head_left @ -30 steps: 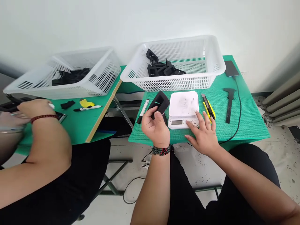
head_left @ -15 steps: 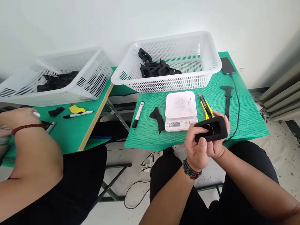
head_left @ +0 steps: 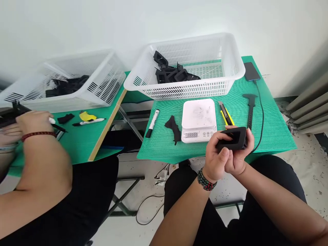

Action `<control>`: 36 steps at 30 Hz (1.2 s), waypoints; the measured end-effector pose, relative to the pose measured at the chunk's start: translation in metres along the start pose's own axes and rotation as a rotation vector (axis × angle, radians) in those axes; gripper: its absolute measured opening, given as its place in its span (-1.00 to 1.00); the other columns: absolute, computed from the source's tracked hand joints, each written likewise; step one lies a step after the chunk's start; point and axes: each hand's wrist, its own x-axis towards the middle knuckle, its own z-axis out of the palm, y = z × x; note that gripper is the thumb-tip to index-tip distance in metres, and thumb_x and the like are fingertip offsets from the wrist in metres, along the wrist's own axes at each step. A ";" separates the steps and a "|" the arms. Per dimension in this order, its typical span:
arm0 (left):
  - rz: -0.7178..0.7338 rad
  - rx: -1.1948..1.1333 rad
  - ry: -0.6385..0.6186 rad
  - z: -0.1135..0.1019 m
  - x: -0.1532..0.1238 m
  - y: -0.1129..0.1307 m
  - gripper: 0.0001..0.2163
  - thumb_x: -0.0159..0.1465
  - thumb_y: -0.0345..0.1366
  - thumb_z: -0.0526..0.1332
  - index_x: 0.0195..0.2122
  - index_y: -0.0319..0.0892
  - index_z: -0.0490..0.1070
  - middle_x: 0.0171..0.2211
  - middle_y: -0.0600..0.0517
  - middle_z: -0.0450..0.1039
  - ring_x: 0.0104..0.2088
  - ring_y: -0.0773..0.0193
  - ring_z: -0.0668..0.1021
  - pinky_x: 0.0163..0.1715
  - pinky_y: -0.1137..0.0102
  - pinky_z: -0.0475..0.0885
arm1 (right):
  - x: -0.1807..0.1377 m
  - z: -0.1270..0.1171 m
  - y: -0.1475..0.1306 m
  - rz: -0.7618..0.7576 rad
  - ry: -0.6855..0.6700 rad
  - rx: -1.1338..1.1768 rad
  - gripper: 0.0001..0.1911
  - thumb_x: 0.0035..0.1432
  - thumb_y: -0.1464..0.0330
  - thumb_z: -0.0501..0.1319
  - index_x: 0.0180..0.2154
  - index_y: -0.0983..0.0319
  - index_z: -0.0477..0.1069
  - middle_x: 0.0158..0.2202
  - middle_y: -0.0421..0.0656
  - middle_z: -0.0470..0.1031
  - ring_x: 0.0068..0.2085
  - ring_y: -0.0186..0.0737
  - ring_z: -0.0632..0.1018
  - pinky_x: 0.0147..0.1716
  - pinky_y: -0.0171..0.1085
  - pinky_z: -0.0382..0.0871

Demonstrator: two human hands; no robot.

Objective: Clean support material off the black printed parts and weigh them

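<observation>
Both of my hands grip a black rectangular frame-like part [head_left: 237,146] with a hollow middle, held above the table's front edge. My left hand [head_left: 215,159] has its fingers inside and around the left end, thumb on the near side. Around the right end and underneath, my right hand [head_left: 239,160] is closed. Just beyond lies a yellow utility knife [head_left: 226,114] with its tip pointing away. Left of it stands a white digital scale [head_left: 199,118], its pan bare but smudged. A crumpled black piece [head_left: 173,129] lies beside the scale.
A white basket [head_left: 184,94] holding several black parts [head_left: 174,73] stands behind. A marker [head_left: 152,123] lies left, black calipers [head_left: 250,109] and a cabled phone [head_left: 251,71] right. At the left table, a co-worker's hands [head_left: 33,123] hold a black part near another basket [head_left: 99,97].
The black part has tilted in my hands, its opening now facing less toward me. The co-worker's hands have lifted a black part into view. The view has shifted slightly.
</observation>
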 end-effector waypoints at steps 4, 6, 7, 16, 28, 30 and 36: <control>0.014 0.001 0.012 0.002 0.000 0.000 -0.64 0.32 0.09 0.20 -0.17 -0.12 0.44 -0.17 -0.06 0.51 -0.17 0.12 0.55 -0.09 0.20 0.42 | -0.001 0.000 -0.002 0.014 -0.015 0.010 -0.31 0.42 0.14 0.02 0.45 0.05 -0.20 0.14 0.10 0.28 0.06 0.08 0.50 0.04 0.20 0.48; 0.028 0.022 0.015 0.003 0.000 0.000 -0.64 0.33 0.09 0.19 -0.17 -0.12 0.44 -0.18 -0.06 0.51 -0.18 0.14 0.55 -0.10 0.21 0.43 | 0.002 -0.002 -0.004 0.010 -0.016 0.016 -0.32 0.42 0.15 0.02 0.45 0.06 -0.19 0.14 0.10 0.30 0.07 0.09 0.50 0.05 0.19 0.48; 0.044 0.046 0.020 0.002 0.001 0.000 -0.64 0.33 0.10 0.18 -0.17 -0.12 0.45 -0.18 -0.06 0.51 -0.19 0.14 0.55 -0.11 0.22 0.44 | 0.005 -0.004 -0.005 -0.002 -0.027 0.011 -0.32 0.42 0.17 0.02 0.45 0.08 -0.18 0.14 0.10 0.30 0.08 0.10 0.50 0.06 0.20 0.47; 0.416 0.541 0.492 -0.072 0.060 0.022 -0.62 0.29 0.12 0.24 -0.28 -0.14 0.48 -0.36 0.01 0.49 -0.34 0.23 0.56 -0.34 0.35 0.46 | 0.043 -0.024 0.000 0.120 -0.218 -0.131 -0.34 0.35 0.44 0.13 0.41 0.05 0.06 0.14 0.07 0.37 0.00 -0.02 0.53 -0.12 0.01 0.51; 0.399 0.899 0.321 -0.127 0.067 0.034 -0.74 0.31 -0.03 0.29 -0.18 -0.12 0.52 -0.26 0.00 0.55 -0.26 0.21 0.57 -0.28 0.32 0.47 | 0.055 -0.015 0.008 0.147 -0.307 -0.230 -0.62 0.27 0.54 0.20 0.08 0.15 0.49 -0.03 -0.01 0.54 0.01 -0.04 0.57 -0.06 -0.02 0.52; 0.418 0.862 0.431 -0.130 0.063 0.033 -0.73 0.33 -0.02 0.27 -0.17 -0.12 0.53 -0.26 0.01 0.55 -0.25 0.21 0.58 -0.27 0.32 0.48 | 0.054 -0.011 0.006 0.148 -0.300 -0.237 -0.66 0.26 0.59 0.18 -0.04 0.15 0.53 -0.05 -0.04 0.56 -0.02 -0.09 0.58 -0.07 -0.06 0.53; 0.465 0.776 0.622 -0.122 0.062 0.025 -0.76 0.33 -0.04 0.28 -0.17 -0.11 0.52 -0.28 0.04 0.51 -0.24 0.23 0.57 -0.20 0.32 0.47 | 0.041 0.002 -0.009 0.103 -0.401 -0.107 -0.65 0.18 0.72 0.08 -0.40 0.19 0.41 -0.23 -0.14 0.55 -0.19 -0.20 0.59 -0.26 -0.17 0.51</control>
